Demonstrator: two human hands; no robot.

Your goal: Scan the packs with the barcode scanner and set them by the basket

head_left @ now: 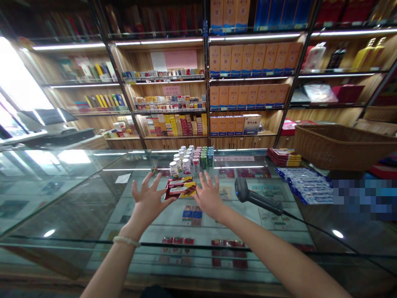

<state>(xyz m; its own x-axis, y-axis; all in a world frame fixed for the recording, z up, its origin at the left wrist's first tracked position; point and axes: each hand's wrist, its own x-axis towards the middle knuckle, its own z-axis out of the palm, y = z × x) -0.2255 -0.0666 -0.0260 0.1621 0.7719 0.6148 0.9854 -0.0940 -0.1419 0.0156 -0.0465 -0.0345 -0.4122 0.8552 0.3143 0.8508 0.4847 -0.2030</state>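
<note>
1 head camera, facing forward-down.

The front red-and-yellow box, mid-frame, covers most of another red-and-yellow box, and its small lettering is too fine to read. Whether the left hand touches it is unclear. The bottom edge cuts off both forearms. Mosaic blocks mask whatever lies at right. Goods at upper left blur into darkness; the top edge crops the tall orange boxes.
</note>
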